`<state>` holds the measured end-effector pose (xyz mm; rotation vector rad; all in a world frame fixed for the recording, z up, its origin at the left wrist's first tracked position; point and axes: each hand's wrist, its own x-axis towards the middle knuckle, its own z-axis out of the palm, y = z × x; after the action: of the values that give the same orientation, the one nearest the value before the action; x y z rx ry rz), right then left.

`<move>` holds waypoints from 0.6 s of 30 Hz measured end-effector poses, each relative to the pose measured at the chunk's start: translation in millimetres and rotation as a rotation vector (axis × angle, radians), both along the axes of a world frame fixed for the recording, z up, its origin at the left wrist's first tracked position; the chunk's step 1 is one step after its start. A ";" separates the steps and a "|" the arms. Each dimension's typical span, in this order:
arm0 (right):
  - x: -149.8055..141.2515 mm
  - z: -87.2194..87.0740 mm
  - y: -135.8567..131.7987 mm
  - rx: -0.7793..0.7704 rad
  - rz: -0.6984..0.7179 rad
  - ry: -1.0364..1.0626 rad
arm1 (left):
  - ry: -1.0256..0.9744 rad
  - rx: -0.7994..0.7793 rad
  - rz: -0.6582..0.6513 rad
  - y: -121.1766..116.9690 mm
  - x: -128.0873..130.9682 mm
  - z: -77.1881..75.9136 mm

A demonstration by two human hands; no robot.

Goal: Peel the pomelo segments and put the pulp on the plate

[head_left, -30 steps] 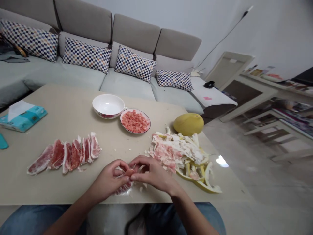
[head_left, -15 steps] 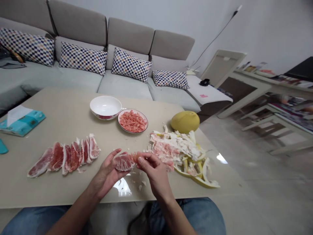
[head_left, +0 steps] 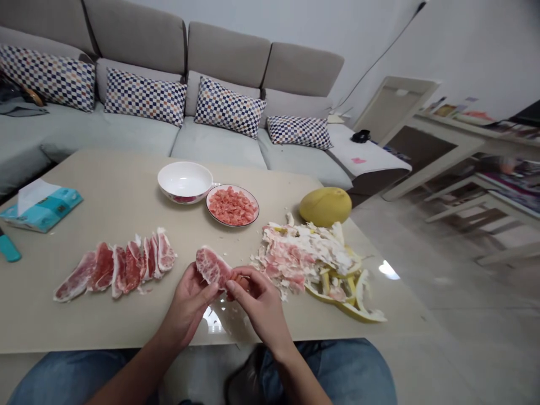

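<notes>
A pomelo segment (head_left: 212, 266), pink with white membrane, is tilted up between my two hands above the table. My left hand (head_left: 188, 301) grips its left side, thumb across the lower edge. At its right end my right hand (head_left: 258, 301) pinches the segment, and some bare orange-pink flesh shows behind those fingers. To the left lies a row of several pomelo segments (head_left: 101, 266) in their membranes. Beyond my hands, a plate (head_left: 210, 209) holds small pieces of pink pomelo flesh (head_left: 233, 206). Beside my right hand spreads a heap of peeled membrane and rind (head_left: 312, 247).
A white bowl (head_left: 185, 175) touches or nearly touches the plate. Behind the peel heap sits a yellow whole pomelo (head_left: 325, 206). A tissue pack (head_left: 49, 209) and a teal-handled tool (head_left: 8, 248) lie at the left. Across the table (head_left: 118, 174) stands a grey sofa (head_left: 219, 149) with checkered cushions.
The held segment has been turned upward, its wide face now standing higher. My left fingers have closed from a flat, open palm to a grip on it. The view has shifted slightly.
</notes>
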<state>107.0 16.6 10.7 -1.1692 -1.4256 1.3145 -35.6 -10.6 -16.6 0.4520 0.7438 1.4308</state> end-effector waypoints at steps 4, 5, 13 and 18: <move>1.6 -1.3 -0.8 0.068 -0.001 -0.059 | 0.061 -0.023 0.009 -1.5 0.4 0.4; 2.0 -2.5 -0.8 0.030 0.011 -0.016 | 0.062 -0.039 0.003 -1.3 -0.2 0.5; 2.5 -18.4 -0.6 -0.286 -0.012 0.323 | -0.029 -0.083 -0.024 1.4 -2.5 0.4; 2.1 -23.3 -2.5 -0.348 -0.053 0.383 | -0.001 -0.077 -0.002 -0.6 -1.4 -1.3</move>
<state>109.1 14.2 -12.6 -1.0872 -0.9090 1.6883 -37.0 -11.2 -17.9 0.3923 0.7949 1.3958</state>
